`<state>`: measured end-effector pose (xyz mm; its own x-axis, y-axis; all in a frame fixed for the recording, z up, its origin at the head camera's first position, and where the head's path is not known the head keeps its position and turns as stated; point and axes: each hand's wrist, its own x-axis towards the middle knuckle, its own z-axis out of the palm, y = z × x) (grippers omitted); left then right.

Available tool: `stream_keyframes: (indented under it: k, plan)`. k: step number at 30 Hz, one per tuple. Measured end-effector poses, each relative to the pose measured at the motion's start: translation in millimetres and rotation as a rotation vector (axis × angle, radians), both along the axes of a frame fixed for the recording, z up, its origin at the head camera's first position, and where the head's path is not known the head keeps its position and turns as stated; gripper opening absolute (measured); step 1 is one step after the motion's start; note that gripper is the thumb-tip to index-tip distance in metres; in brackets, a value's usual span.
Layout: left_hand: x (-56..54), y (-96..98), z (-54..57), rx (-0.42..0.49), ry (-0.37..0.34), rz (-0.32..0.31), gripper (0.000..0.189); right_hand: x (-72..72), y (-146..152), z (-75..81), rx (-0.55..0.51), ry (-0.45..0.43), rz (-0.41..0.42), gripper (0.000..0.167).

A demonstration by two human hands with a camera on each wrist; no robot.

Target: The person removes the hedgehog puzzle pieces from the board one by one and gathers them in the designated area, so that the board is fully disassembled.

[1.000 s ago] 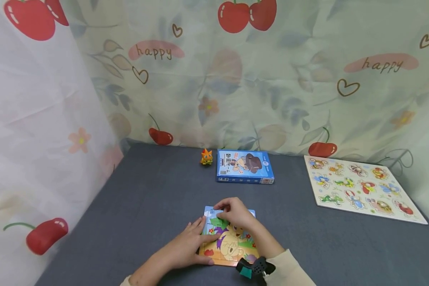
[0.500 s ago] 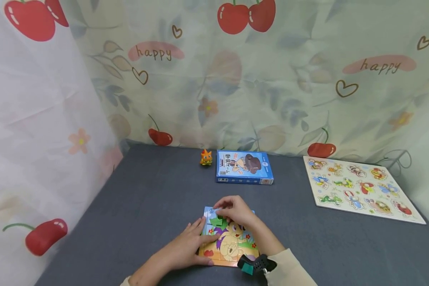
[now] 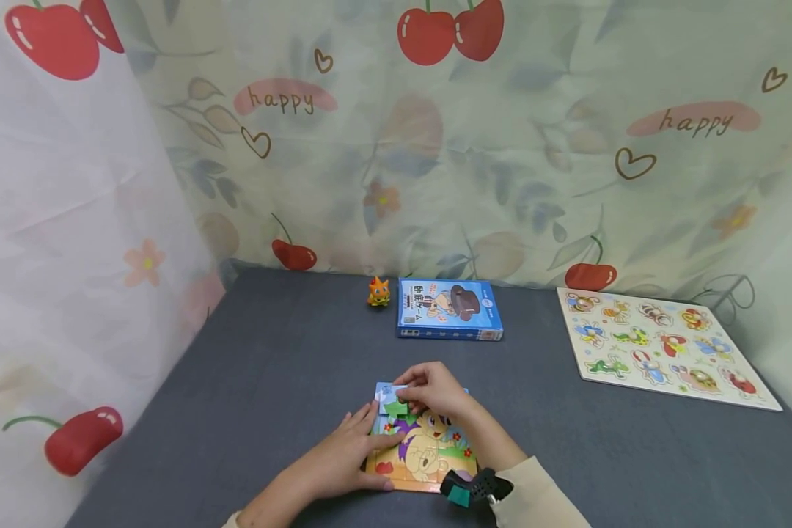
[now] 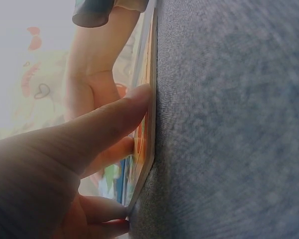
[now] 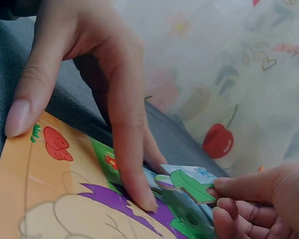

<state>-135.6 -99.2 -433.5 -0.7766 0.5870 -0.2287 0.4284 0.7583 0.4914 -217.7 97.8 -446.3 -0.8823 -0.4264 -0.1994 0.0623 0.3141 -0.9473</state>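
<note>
- Puzzle piece (image 5: 193, 187), green and pale blue, is tilted over the far left part of the puzzle board (image 3: 412, 484); whether it touches is unclear.
- Right hand (image 3: 435, 390) pinches the puzzle piece between thumb and fingers.
- Left hand (image 3: 343, 453) rests on the puzzle board with its fingers spread apart, thumb at the near edge.
- Beyond, on the dark table (image 3: 290, 359), are an orange figurine (image 3: 378, 292) and a blue box (image 3: 449, 312), side by side.

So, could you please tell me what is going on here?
A person is handling a picture puzzle. Their right grip pinches a green-and-blue piece, tilted above the puzzle's far left part and not yet seated, while the left grip rests on its left side.
</note>
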Motion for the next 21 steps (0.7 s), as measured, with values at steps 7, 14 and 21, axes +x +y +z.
stream_keyframes:
  k: [7, 14, 21]
  plan:
    - [0.9, 0.9, 0.5, -0.008, -0.014, 0.018, 0.061, -1.6, 18, 3.9, 0.026, 0.017, -0.022, 0.022]
    - [-0.2, 1.9, -0.3, -0.028, -0.029, 0.030, 0.061, -3.1, 44, 7.1, 0.056, 0.053, -0.044, 0.026]
    - [0.8, 2.6, 1.6, -0.025, -0.047, 0.052, 0.060, -6.5, 71, 8.7, 0.117, 0.061, -0.136, 0.026]
